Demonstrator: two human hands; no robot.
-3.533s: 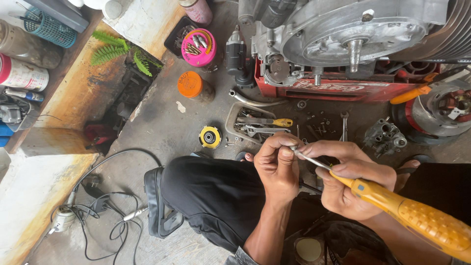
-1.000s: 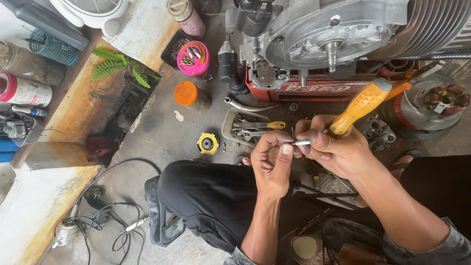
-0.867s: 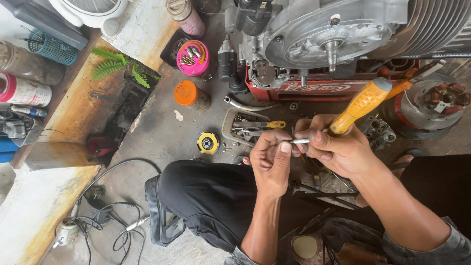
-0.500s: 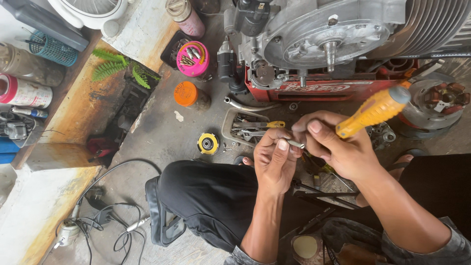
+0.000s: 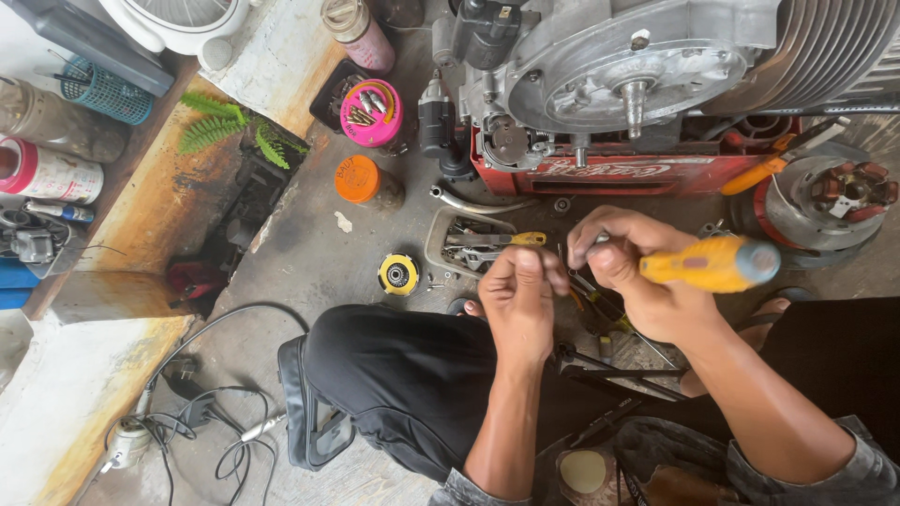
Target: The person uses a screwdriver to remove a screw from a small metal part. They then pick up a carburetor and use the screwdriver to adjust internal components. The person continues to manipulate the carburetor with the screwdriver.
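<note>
Right hand point(image 5: 647, 276) is closed tight round the yellow-handled screwdriver point(image 5: 708, 264), handle pointing right w/ its grey-blue end cap out past the fist; the shaft is hidden by the fingers, can't see the tip. Left hand point(image 5: 520, 300) is pinched shut just beside it, fingertips point(image 5: 530, 262) bunched on sth too small to make out, thumb side nearly touching the right knuckles. Both hands hang over the concrete floor point(image 5: 309, 253), above the person's bent knee in black trousers point(image 5: 403, 375). Straight behind the hands sits a small metal tray point(image 5: 469, 245) w/ tools in it, incl. one w/ a yellow grip. Beyond that, an engine point(image 5: 619, 75) w/ round grey cover and cooling fins rests on a red crate point(image 5: 600, 173). Right of it, a round stator plate w/ copper coils point(image 5: 830, 192). Left of the tray: yellow-rimmed round part point(image 5: 398, 275), orange-lidded jar point(image 5: 361, 180), pink tub full of bits point(image 5: 372, 112). Fern sprigs point(image 5: 234, 131) by the wall, black cable point(image 5: 197, 412) coiled bottom left.
</note>
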